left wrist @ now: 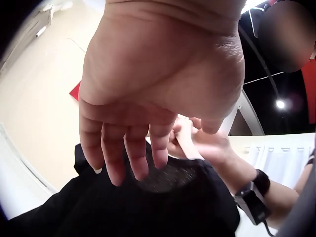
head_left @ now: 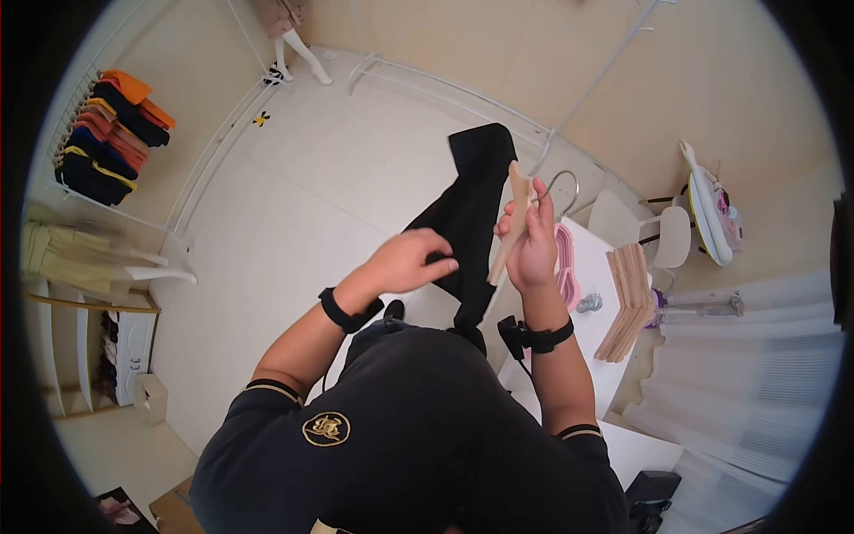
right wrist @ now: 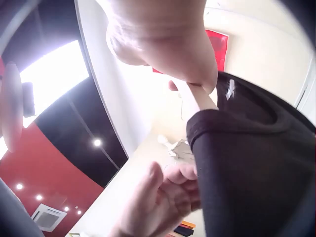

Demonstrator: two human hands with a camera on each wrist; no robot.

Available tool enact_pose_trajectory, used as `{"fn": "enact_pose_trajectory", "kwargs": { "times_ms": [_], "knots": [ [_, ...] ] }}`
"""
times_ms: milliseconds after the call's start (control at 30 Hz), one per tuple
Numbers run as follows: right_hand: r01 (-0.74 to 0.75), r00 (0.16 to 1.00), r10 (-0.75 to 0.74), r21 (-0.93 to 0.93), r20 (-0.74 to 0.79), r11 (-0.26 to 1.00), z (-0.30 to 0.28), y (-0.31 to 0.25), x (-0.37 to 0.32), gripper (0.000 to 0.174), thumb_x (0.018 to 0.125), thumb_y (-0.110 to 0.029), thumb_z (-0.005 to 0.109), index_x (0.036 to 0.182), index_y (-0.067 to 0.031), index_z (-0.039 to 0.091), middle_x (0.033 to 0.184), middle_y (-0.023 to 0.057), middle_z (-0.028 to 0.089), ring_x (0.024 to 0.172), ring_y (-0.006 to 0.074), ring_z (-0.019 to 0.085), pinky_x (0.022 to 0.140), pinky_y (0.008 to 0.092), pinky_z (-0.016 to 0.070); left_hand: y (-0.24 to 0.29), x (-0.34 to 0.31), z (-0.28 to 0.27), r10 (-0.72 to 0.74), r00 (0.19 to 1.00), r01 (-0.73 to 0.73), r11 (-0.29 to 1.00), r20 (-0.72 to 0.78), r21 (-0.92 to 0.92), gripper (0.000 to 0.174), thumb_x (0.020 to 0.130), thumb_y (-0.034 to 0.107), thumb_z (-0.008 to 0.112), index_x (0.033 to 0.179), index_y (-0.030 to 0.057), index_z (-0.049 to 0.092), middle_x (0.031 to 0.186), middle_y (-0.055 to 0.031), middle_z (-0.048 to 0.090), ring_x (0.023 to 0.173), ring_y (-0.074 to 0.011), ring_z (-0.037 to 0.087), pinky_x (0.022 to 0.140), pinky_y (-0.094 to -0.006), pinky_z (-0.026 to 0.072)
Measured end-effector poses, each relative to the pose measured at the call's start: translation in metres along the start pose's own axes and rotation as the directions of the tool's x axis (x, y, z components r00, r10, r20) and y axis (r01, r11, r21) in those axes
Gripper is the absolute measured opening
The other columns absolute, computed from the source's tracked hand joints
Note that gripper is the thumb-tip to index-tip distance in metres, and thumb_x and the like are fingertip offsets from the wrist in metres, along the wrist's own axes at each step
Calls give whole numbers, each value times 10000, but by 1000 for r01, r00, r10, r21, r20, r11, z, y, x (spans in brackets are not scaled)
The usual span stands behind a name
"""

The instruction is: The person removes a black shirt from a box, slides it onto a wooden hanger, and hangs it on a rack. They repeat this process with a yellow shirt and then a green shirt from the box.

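My right hand [head_left: 534,249] grips a pale wooden clothes hanger [head_left: 518,191] near its middle, its metal hook pointing right. A black top [head_left: 471,200] hangs from the hanger, draped toward the floor. In the right wrist view, one end of the hanger [right wrist: 195,96] goes into the neck opening of the black top [right wrist: 247,163]. My left hand [head_left: 411,261] hovers beside the cloth with its fingers loosely bent and nothing in them. Seen in the left wrist view, those fingers [left wrist: 114,153] hang in front of the black fabric [left wrist: 148,207].
To the right stands a white table [head_left: 598,267] with pink hangers [head_left: 566,271] and a stack of wooden hangers [head_left: 625,303]. Folded clothes hang on a wall rack [head_left: 111,138] at left. A white chair [head_left: 669,236] and an ironing board [head_left: 710,214] are at the far right.
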State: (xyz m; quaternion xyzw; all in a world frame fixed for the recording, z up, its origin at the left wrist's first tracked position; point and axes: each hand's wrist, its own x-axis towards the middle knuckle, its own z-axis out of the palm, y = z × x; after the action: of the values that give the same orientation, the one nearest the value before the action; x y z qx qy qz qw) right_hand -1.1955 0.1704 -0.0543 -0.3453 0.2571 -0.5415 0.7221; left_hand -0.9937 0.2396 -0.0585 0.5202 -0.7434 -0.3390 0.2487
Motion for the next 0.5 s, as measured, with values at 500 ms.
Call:
{"fn": "enact_pose_trajectory", "kwargs": {
  "times_ms": [500],
  "knots": [
    [-188, 937, 169, 32, 307, 982, 33, 15, 41, 502, 901, 2, 433, 1386, -56, 317, 1244, 116, 486, 1217, 242, 433, 1047, 385, 291, -26, -38, -21, -174, 904, 261, 949, -391, 179, 189, 838, 173, 547, 963, 43, 601, 879, -148, 621, 812, -353, 594, 695, -436, 477]
  ]
}}
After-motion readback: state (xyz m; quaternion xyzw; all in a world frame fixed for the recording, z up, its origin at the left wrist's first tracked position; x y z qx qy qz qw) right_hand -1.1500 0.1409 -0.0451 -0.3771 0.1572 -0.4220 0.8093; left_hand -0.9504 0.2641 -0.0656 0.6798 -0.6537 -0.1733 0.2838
